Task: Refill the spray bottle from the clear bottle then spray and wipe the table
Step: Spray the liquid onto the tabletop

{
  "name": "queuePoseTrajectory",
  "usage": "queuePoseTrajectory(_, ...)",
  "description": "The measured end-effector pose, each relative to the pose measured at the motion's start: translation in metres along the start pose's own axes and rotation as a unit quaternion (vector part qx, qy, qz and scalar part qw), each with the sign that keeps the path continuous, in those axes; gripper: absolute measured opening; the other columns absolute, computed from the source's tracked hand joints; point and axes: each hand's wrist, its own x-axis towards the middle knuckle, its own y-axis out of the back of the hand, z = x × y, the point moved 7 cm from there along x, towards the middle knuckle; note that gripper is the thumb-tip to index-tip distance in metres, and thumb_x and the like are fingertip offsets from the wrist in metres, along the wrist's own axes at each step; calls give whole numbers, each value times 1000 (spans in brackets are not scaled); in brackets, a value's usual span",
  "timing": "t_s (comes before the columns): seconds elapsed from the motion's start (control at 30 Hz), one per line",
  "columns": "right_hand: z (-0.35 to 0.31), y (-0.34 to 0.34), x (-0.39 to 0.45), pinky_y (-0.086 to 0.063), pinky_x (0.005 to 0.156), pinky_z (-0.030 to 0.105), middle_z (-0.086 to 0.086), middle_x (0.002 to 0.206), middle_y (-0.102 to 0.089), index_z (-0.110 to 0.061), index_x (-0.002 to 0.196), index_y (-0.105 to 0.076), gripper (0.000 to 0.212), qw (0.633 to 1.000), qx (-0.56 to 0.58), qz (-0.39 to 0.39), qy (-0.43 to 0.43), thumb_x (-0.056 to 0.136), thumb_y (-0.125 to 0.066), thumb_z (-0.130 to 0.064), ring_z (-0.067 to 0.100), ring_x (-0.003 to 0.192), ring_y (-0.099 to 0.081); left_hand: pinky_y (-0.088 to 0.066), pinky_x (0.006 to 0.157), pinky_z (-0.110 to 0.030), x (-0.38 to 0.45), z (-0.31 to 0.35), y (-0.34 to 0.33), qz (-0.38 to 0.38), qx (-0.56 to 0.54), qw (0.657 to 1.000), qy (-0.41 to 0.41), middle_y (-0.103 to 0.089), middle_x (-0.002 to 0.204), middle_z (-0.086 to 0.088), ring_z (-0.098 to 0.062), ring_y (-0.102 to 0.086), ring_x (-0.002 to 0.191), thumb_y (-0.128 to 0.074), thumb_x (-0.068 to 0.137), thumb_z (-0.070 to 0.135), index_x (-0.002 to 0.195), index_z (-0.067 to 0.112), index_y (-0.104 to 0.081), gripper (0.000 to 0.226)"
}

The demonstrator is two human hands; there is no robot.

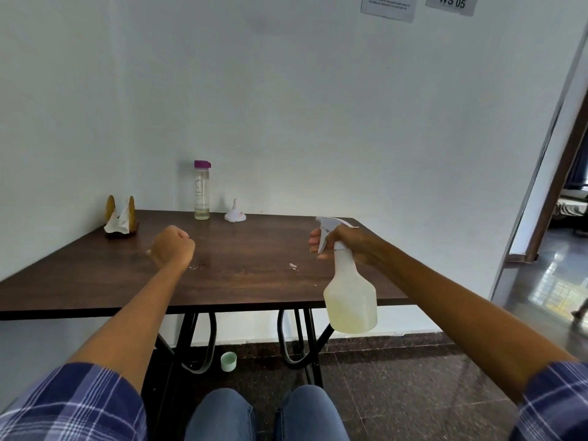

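A dark wooden table (241, 275) stands against a white wall; the right hand (342, 241) holds a spray bottle (350, 297) by its neck above the table's near right edge, fingers curled around the white trigger; the bottle is translucent white, pale yellowish liquid filling its lower part; the left hand (173, 246) hovers over the table as an empty fist; at the table's far edge stand a clear bottle (202, 190) with purple cap, nearly empty, and an upturned white funnel (235, 213); a napkin holder (120, 218) sits at the far left corner.

Dark brown wood-grain counter (254, 249); purple-capped clear bottle (202, 192); translucent white spray bottle (350, 297), pale yellow liquid; blue plaid sleeves (73, 405).
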Motion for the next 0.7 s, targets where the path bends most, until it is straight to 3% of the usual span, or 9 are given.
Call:
queuePoseTrajectory(0.13, 1, -2, -2, -53, 69, 31, 15, 95, -68, -2, 90, -63, 23, 999, -44, 3, 0, 83, -43, 5, 25, 80, -67, -39, 94, -43, 1, -1, 1, -1, -2, 1000, 2, -66, 105, -10, -31, -57, 103, -48, 86, 2, 96, 9, -66, 22)
queuePoseTrajectory(0.27, 10, -5, -6, -53, 60, 30, 9, 81, -63, -10, 101, -60, 16, 998, -55, 0, -3, 94, -50, -19, 21, 73, -64, -36, 95, -42, 1, -4, 5, 3, 2, 1000, 10, -66, 107, -11, -31, -56, 105, -47, 88, 2, 98, 8, -66, 23)
queuePoseTrajectory(0.43, 25, -9, -3, -34, 43, 21, 2, 62, -42, -11, 102, -51, 20, 995, -91, 10, -51, 96, -49, -30, 12, 48, -39, -38, 94, -41, 1, -4, 6, 7, 2, 1000, 14, -67, 108, -11, -31, -57, 105, -48, 88, 1, 98, 8, -67, 23)
queuePoseTrajectory(0.5, 25, -10, -3, -42, 48, 24, 5, 65, -50, -8, 96, -51, 23, 991, -119, 7, -61, 94, -51, -31, 15, 51, -49, -37, 94, -41, 0, -4, 7, 7, 1, 1000, 14, -66, 108, -11, -31, -57, 106, -48, 88, 1, 99, 8, -67, 24)
queuePoseTrajectory(0.6, 18, -2, -4, -54, 66, 34, 8, 75, -67, -10, 89, -60, 26, 988, -144, 32, -49, 92, -55, -35, 24, 75, -65, -38, 94, -42, 0, -4, 8, 9, 1, 1000, 14, -66, 109, -12, -32, -57, 106, -47, 88, 1, 99, 8, -68, 24)
queuePoseTrajectory(0.7, 18, 2, -3, -44, 51, 25, 2, 58, -53, -14, 88, -58, 16, 989, -127, 64, -39, 92, -53, -28, 15, 58, -51, -38, 94, -42, 0, -3, 7, 8, 3, 1000, 13, -66, 110, -12, -32, -56, 107, -48, 88, 1, 99, 8, -68, 24)
